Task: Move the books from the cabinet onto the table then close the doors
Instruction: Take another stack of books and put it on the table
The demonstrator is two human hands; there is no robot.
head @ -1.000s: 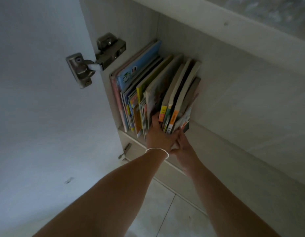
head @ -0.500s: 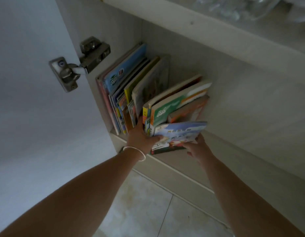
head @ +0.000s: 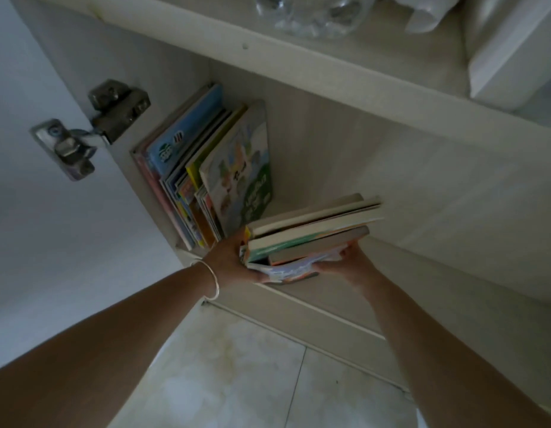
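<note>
Two hands grip one book stack (head: pixel 311 233): left hand (head: pixel 234 261), right hand (head: pixel 348 264) beneath.

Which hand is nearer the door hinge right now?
Left. The left hand grips the spine end of the held books, below and right of the hinge; the right hand holds their far side, farther right.

Upright books (head: pixel 206 168) lean in cabinet (head: pixel 329 143), hard against its left wall; tilted stack (head: pixel 311 233) just right of them, at the shelf's front edge.
</note>
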